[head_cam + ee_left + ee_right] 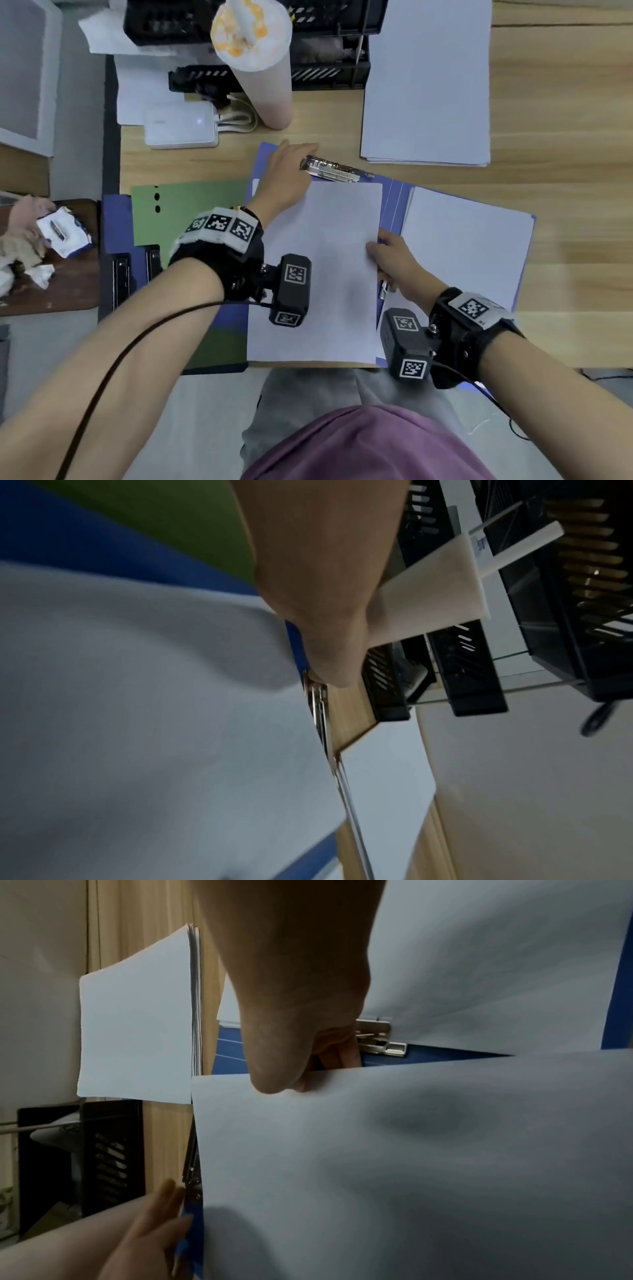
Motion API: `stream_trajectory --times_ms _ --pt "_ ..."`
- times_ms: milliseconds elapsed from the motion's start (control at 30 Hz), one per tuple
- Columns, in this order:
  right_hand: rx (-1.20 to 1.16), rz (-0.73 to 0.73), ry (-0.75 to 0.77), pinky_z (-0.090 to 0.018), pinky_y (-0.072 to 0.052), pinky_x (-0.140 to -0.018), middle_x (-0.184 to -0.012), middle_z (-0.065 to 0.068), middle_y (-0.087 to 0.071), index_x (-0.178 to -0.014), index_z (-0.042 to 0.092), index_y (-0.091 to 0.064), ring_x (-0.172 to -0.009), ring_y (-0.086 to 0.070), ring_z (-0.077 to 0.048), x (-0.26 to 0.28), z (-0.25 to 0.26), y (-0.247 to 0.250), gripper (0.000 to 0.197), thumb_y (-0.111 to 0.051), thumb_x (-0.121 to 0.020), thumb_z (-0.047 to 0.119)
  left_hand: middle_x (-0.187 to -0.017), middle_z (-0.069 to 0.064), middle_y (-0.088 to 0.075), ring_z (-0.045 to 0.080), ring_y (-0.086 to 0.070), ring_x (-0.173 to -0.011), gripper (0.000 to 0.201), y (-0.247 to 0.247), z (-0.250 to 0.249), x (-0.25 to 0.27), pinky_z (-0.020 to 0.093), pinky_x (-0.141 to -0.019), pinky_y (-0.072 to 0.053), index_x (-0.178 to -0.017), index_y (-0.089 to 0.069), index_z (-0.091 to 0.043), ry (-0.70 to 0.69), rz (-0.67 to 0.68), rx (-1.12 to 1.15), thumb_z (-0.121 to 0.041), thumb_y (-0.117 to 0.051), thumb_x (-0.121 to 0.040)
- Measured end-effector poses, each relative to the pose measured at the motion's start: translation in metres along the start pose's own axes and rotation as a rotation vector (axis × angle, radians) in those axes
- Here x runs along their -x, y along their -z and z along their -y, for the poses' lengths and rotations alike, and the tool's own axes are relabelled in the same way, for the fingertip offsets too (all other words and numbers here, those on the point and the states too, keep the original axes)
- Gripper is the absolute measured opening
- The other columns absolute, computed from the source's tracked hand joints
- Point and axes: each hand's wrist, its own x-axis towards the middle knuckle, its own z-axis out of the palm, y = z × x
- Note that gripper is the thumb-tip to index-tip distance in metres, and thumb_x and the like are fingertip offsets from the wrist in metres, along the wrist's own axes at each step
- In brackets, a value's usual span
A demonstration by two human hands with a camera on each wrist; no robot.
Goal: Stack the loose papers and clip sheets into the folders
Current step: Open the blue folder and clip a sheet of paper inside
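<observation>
On the desk (565,240), nearest the body: blue folder (390,205) lying open, sheet (325,274) laid on its left half, top edge at the raised top clip (330,168) but apparently not yet under it. Left hand (287,178) reaching over the folder's top left corner, fingers at the clip's end; whether pressing the lever or only touching, cannot tell. Right hand (394,263) pinching the sheet's right edge, thumb on top, fingers curled underneath, just beside a side clip (387,287) at the spine.

Risks, as judged:
- Clip snapping down early if the left fingers slip, catching the sheet crooked or creasing its top edge.
- Sheet skewing, since held at one edge only.
- Right fingers snagging on the side clip.
- Cup (260,61) standing close behind the left hand; a backward sweep could tip it onto the papers.

Counts:
- Open blue folders: one, with papers (469,246) already in its right half.
- Metal clips seen on it: two.
- Loose paper stacks: one (428,85), well apart at far right.
- Other folders at left: one blue (116,222) with a green sheet (191,212) on it; further ones not certain.
- Cups: one.
</observation>
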Motion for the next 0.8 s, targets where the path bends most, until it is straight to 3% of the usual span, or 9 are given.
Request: stream_trajectory --times_ms 100,167,267,333,433,567,667,800 --pt "-0.040 0.044 -0.012 -0.015 -0.033 -0.035 -0.061 0.001 -0.053 -0.109 0.010 -0.063 -0.036 -0.045 -0.003 0.003 0.003 0.002 0.034 -0.036 -0.092 -0.001 -0.133 0.011 -0.054 0.030 -0.036 -0.134 0.046 0.016 0.017 -0.007 0.040 -0.109 -0.025 -0.129 -0.055 -0.010 -0.026 0.043 -0.324 0.001 -0.040 -0.087" --pt "-0.051 0.080 -0.021 -0.014 -0.030 -0.033 -0.054 0.005 -0.052 -0.106 0.013 -0.062 -0.032 -0.042 -0.001 0.007 0.006 0.006 0.034 -0.033 -0.095 -0.002 -0.129 0.008 -0.057 0.028 -0.043 -0.126 0.040 0.019 0.020 -0.009 0.041 -0.107 -0.024 -0.126 -0.057 -0.013 -0.062 0.033 -0.429 -0.007 -0.041 -0.090" --pt "-0.023 0.069 -0.044 -0.014 -0.025 -0.032 -0.055 0.002 -0.053 -0.092 0.018 -0.060 -0.031 -0.040 -0.006 0.008 0.006 0.011 0.032 -0.034 -0.095 0.000 -0.123 0.003 -0.063 0.026 -0.052 -0.117 0.037 0.027 0.018 -0.004 0.039 -0.108 -0.029 -0.120 -0.062 -0.015 -0.073 -0.070 -0.337 -0.007 -0.042 -0.090" --pt "-0.054 0.055 -0.061 -0.017 -0.038 -0.038 -0.071 -0.008 -0.060 -0.091 0.014 -0.061 -0.047 -0.053 -0.014 0.008 0.008 0.010 0.029 -0.035 -0.096 -0.001 -0.118 0.003 -0.067 0.025 -0.056 -0.112 0.037 0.033 0.019 0.002 0.041 -0.107 -0.034 -0.115 -0.066 -0.013 -0.045 -0.107 -0.258 -0.005 -0.041 -0.088" --pt "-0.059 0.036 -0.082 -0.026 -0.051 -0.057 -0.092 -0.020 -0.067 -0.107 0.000 -0.062 -0.071 -0.062 -0.026 0.006 0.009 0.006 0.029 -0.036 -0.094 -0.002 -0.113 0.002 -0.069 0.022 -0.058 -0.109 0.035 0.038 0.029 0.009 0.037 -0.103 -0.040 -0.112 -0.069 -0.014 0.036 -0.075 -0.191 -0.006 -0.042 -0.092" --pt "-0.032 0.007 -0.059 -0.023 -0.052 -0.052 -0.091 -0.017 -0.067 -0.103 -0.001 -0.062 -0.069 -0.062 -0.025 0.005 0.009 -0.001 0.029 -0.035 -0.092 -0.004 -0.121 -0.001 -0.066 0.015 -0.056 -0.109 0.033 0.039 0.041 0.015 0.022 -0.089 -0.038 -0.116 -0.068 -0.014 0.077 -0.008 -0.117 -0.010 -0.042 -0.097" --pt "0.008 0.009 -0.041 -0.019 -0.049 -0.045 -0.092 -0.016 -0.065 -0.109 0.002 -0.060 -0.068 -0.060 -0.025 0.006 0.007 -0.005 0.033 -0.032 -0.092 -0.005 -0.114 0.002 -0.068 0.015 -0.057 -0.100 0.029 0.037 0.043 0.018 0.022 -0.080 -0.038 -0.111 -0.070 -0.010 0.052 0.007 -0.107 -0.013 -0.045 -0.097" --pt "0.048 0.009 -0.059 -0.014 -0.038 -0.038 -0.083 -0.009 -0.060 -0.104 0.010 -0.058 -0.062 -0.053 -0.021 0.009 -0.004 -0.009 0.033 -0.030 -0.091 -0.004 -0.113 0.002 -0.068 0.016 -0.058 -0.105 0.027 0.035 0.051 0.017 0.019 -0.081 -0.037 -0.111 -0.070 -0.010 0.029 -0.011 -0.097 -0.011 -0.050 -0.093"
